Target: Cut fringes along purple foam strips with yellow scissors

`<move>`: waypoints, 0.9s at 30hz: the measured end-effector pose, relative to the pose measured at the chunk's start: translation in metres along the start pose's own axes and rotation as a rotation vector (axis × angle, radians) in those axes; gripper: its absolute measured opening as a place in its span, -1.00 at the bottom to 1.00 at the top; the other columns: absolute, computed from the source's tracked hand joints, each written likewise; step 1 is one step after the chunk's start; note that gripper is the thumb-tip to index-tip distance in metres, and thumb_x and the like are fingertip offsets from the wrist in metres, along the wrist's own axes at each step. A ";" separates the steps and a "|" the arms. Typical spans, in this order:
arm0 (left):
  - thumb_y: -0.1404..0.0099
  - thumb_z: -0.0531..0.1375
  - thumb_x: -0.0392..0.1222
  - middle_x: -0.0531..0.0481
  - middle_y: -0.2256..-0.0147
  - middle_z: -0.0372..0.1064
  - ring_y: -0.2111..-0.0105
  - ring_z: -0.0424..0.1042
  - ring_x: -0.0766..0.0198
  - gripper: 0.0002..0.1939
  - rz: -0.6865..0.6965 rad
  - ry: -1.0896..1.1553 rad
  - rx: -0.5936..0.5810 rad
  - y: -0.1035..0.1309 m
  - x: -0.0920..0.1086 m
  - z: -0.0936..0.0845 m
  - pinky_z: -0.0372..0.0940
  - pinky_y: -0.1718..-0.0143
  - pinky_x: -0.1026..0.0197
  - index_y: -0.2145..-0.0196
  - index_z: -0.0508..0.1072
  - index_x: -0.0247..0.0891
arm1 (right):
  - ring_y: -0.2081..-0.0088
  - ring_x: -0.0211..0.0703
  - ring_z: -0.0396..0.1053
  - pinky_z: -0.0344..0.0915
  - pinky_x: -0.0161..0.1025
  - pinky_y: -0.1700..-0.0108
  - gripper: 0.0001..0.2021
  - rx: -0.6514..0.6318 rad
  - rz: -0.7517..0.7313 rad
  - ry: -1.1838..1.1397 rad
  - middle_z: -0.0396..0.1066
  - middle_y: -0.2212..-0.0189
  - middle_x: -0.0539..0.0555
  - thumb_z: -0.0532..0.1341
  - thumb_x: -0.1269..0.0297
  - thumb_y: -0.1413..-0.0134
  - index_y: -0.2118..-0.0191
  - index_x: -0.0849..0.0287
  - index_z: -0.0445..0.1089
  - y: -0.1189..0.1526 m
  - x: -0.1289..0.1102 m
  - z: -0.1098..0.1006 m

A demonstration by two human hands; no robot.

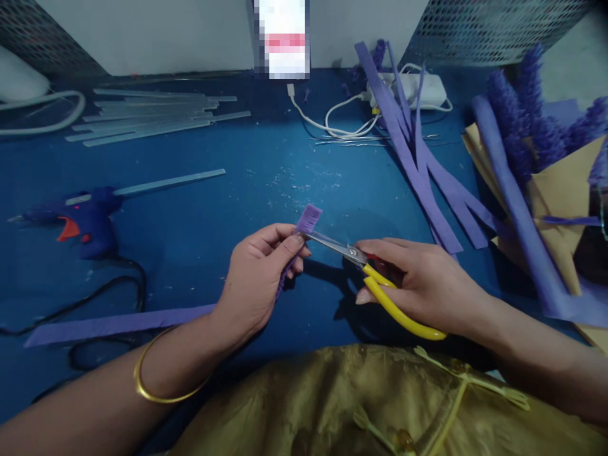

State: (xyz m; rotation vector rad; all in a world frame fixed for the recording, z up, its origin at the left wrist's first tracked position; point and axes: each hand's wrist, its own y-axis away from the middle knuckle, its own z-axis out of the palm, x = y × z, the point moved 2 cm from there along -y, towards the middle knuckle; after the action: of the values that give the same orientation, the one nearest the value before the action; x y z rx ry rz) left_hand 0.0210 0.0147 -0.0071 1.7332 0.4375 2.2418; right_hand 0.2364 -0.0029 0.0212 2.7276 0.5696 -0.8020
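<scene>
One fringed purple strip (310,219), pinched between thumb and fingers of the left grip (254,272), above the middle of the blue counter (266,171). Long axis on a slant: short end poking up past the thumb, away and slightly rightward, remainder trailing down beneath the fingers toward the wearer. Opposite, right grip (427,278) curled around the handles of one pair of yellow-handled scissors (399,310). Blades nearly together, aimed left and slightly away, coming in crosswise from the strip's right side, tips just beside the left thumb at the base of the protruding end. Contact between tips and strip impossible to tell. Left grip nearer to the strip; right grip apart from it, with the blades between.

By count: one flat purple strip (118,322) at lower left, partly behind the left forearm. One blue glue gun (97,218), nozzle leftward, with one glue stick (171,182) jutting from its rear. Several loose glue sticks (152,114) beyond, too overlapped for a sure number. Likewise several crossing purple strips (427,196) at right. Farther right, one paper-wrapped bunch of purple flowers (527,120), at least three spikes showing. One gold bangle (139,378) around the left wrist.
</scene>
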 end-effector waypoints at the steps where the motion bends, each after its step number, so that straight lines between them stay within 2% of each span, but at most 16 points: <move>1: -0.17 0.34 -0.28 0.09 0.53 0.45 0.61 0.31 0.48 -0.95 0.001 -0.008 -0.001 0.000 0.000 0.000 0.16 0.61 0.44 0.42 0.54 -0.26 | 0.44 -0.17 0.39 0.23 -0.26 0.43 -0.59 -0.004 0.000 -0.001 0.52 0.35 0.04 0.31 -0.08 -0.12 0.06 0.11 0.49 0.000 0.000 0.000; 16: -0.18 0.33 -0.27 0.09 0.53 0.45 0.60 0.28 0.47 -0.96 -0.006 -0.040 -0.011 0.001 0.001 0.000 0.15 0.59 0.42 0.41 0.54 -0.26 | 0.41 -0.16 0.41 0.22 -0.27 0.39 -0.62 -0.075 -0.012 -0.057 0.53 0.36 0.05 0.27 -0.07 -0.19 0.08 0.13 0.48 0.000 -0.002 -0.002; 27: -0.15 0.36 -0.24 0.06 0.53 0.45 0.61 0.27 0.46 -0.92 -0.041 -0.019 -0.011 0.001 0.001 0.000 0.15 0.59 0.40 0.43 0.55 -0.28 | 0.48 -0.22 0.32 0.16 -0.29 0.43 -0.67 -0.073 -0.022 -0.073 0.45 0.45 -0.02 0.27 -0.07 -0.19 0.19 0.12 0.46 0.000 -0.002 -0.004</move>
State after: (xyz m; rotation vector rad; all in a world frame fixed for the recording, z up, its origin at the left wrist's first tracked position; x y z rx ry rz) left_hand 0.0211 0.0147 -0.0054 1.7236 0.4512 2.1934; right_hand 0.2366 -0.0024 0.0256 2.6191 0.6017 -0.8642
